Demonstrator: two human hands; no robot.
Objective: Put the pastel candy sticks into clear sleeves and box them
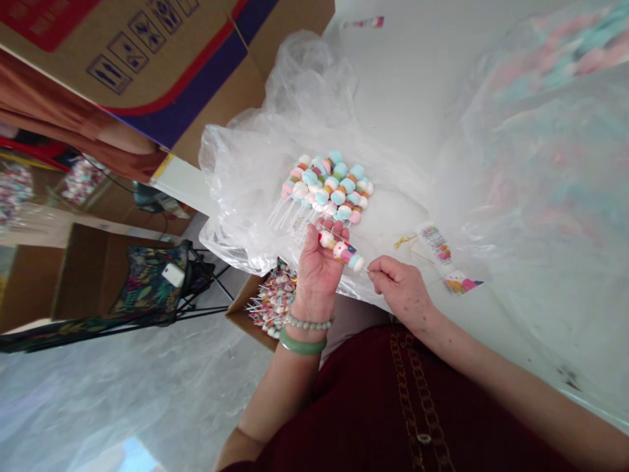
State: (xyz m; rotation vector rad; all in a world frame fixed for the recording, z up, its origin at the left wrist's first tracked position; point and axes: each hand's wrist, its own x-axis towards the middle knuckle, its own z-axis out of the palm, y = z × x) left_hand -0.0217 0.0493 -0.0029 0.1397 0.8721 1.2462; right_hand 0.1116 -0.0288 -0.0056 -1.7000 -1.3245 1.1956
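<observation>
Two hands share one marshmallow skewer (pixel 341 252): my left hand (pixel 317 262) lies open beneath it while my right hand (pixel 400 285) pinches its tip. I judge this a one-stick handling step, calling for a steady pinch. A heap of skewers (pixel 327 187) sits just beyond the grip on a clear plastic bag (pixel 236 196).

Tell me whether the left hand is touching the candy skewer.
Touching: the head view shows the candy skewer lying plainly across the fingers of the left hand.

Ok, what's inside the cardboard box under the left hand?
Candy skewers lie in the cardboard box; the left hand and plastic bag hide the rest.
</observation>
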